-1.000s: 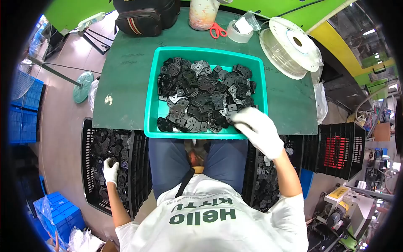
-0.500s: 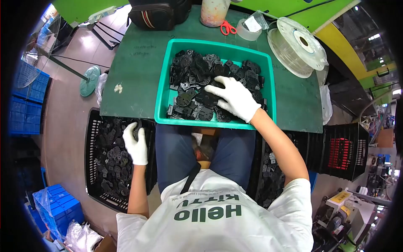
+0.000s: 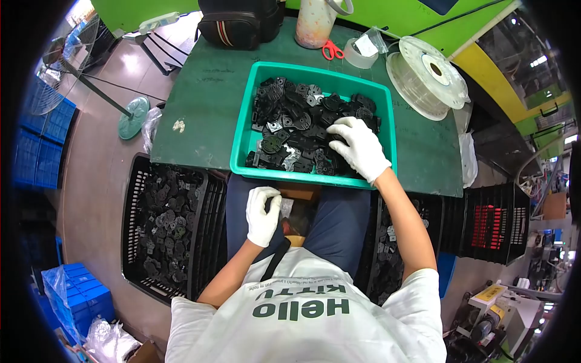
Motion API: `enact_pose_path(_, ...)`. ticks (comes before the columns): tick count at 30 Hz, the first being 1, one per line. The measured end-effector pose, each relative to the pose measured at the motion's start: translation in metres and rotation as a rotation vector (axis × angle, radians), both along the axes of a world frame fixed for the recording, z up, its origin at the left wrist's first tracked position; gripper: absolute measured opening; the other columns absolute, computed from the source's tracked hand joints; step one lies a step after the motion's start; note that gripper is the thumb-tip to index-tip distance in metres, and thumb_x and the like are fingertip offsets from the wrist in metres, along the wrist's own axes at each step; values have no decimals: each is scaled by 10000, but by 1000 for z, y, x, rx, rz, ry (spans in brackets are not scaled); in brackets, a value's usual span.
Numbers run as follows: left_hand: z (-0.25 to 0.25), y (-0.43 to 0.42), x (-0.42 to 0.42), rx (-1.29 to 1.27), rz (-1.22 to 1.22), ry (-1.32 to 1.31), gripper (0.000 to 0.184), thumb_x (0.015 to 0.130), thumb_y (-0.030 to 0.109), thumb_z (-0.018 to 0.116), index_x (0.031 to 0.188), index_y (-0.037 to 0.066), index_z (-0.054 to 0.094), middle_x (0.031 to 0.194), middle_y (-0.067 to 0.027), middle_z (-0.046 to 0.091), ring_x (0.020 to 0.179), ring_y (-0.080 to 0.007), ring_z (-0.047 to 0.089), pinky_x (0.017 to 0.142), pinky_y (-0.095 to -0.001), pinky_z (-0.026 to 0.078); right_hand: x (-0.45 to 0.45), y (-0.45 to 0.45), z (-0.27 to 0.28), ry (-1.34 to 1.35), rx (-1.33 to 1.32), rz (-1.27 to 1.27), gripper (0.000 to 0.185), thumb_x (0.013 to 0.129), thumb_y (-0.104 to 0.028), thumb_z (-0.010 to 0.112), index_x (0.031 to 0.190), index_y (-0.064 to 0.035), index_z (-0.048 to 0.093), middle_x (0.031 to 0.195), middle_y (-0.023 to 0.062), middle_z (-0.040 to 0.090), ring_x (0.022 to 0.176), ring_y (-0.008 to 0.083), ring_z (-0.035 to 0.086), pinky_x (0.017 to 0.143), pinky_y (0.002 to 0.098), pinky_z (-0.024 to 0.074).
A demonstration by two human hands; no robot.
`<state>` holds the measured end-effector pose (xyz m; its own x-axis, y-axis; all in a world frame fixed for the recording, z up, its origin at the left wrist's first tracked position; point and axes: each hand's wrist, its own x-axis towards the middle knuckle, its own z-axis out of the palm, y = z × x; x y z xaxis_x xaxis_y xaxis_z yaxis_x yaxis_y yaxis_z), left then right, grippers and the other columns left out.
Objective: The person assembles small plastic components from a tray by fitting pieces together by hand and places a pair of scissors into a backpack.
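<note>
Left lane: wide bare stretch of bench [image 3: 193, 121] beside the tray [image 3: 244, 133].
Right lane: narrower, spool [image 3: 417, 78] blocking its far end.
Far strip: slim passage before bag [image 3: 233, 24], cup [image 3: 315, 24], scissors [image 3: 331, 51] and tape roll [image 3: 361, 54].
Tray: open above, raised walls around; right hand [image 3: 358, 148] occupies its right part.
Left crate [image 3: 131, 230]: open above, rim raised.
Lap: left hand [image 3: 263, 216] above it.

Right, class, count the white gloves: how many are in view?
2. One is on the left hand, above the lap; the other is on the right hand, over the black parts in the green tray.
</note>
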<state>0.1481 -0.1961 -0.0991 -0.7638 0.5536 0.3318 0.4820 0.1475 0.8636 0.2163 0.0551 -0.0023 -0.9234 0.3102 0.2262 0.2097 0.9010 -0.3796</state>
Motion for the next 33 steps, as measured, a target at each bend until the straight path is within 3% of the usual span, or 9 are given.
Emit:
enact_pose_path(5, 19, 9, 11, 122, -105, 0, 122, 741, -40, 630, 835, 25, 587, 831, -91, 587, 756, -232, 551, 658, -308, 457, -19, -31, 4, -56, 95, 112, 244, 762, -266, 656, 947, -110, 621, 909, 69, 546, 897, 258, 540, 761, 375, 467)
enact_pose_path(10, 40, 8, 18, 113, -205, -237, 93, 811, -24, 592, 897, 9, 595, 888, -92, 609, 685, -173, 578, 631, -257, 464, -24, -20, -13, -80, 244, 140, 149, 784, -177, 615, 911, -100, 606, 852, 66, 545, 790, 257, 571, 683, 366, 485)
enact_pose_path(12, 47, 8, 18, 205, -284, -765, 153, 910, 71, 503, 1020, -9, 573, 973, -125, 627, 724, -178, 625, 674, -258, 495, -16, -17, -7, 71, 111, 163, 148, 739, -80, 636, 881, -82, 593, 873, 67, 580, 776, 264, 600, 661, 353, 494)
enact_pose_path(16, 61, 14, 4, 338, -546, -1226, 385, 985, 261, 383, 1231, -30, 432, 1082, -202, 589, 802, -240, 649, 719, -321, 529, 4, -26, 15, 329, 1, 222, 271, 655, 18, 690, 896, -78, 611, 918, 74, 605, 791, 275, 606, 651, 347, 497)
enact_pose_path(17, 66, 18, 2, 345, -545, -1228, 385, 985, 261, 383, 1231, -30, 432, 1082, -202, 589, 802, -240, 649, 719, -321, 529, 7, -33, 22, 386, 33, 260, 223, 680, -39, 668, 894, -83, 622, 867, 69, 597, 729, 256, 585, 610, 346, 486)
enact_pose_path(20, 84, 29, -1, 587, -787, -1778, 447, 973, 238, 417, 1327, -19, 323, 1212, -224, 522, 847, -277, 648, 719, -344, 543, 22, -50, 21, 332, 39, 395, 259, 646, -62, 679, 898, -88, 627, 849, 72, 598, 731, 250, 588, 614, 339, 487)
enact_pose_path(26, 81, 28, -2, 476, -725, -1654, 422, 924, 142, 493, 1294, -7, 354, 1205, -243, 519, 876, -289, 638, 734, -356, 554, 5, -31, 13, 226, -95, 249, 188, 749, -93, 643, 934, -87, 612, 990, 76, 610, 903, 277, 592, 736, 350, 494)
enact_pose_path(30, 86, 30, 5, 434, -632, -1576, 442, 890, 107, 530, 1280, -17, 363, 1166, -233, 532, 963, -310, 615, 777, -366, 539, -18, -14, -3, 173, -109, 68, 198, 750, -108, 646, 941, -86, 597, 914, 88, 593, 880, 286, 566, 756, 375, 468)
enact_pose_path(33, 88, 31, 5, 469, -597, -1498, 483, 873, 95, 550, 1295, -13, 341, 1176, -229, 514, 1019, -325, 592, 815, -377, 525, -30, -11, -8, 17, 93, 12, 238, 726, -118, 678, 943, -74, 590, 900, 100, 597, 870, 291, 560, 753, 371, 471)
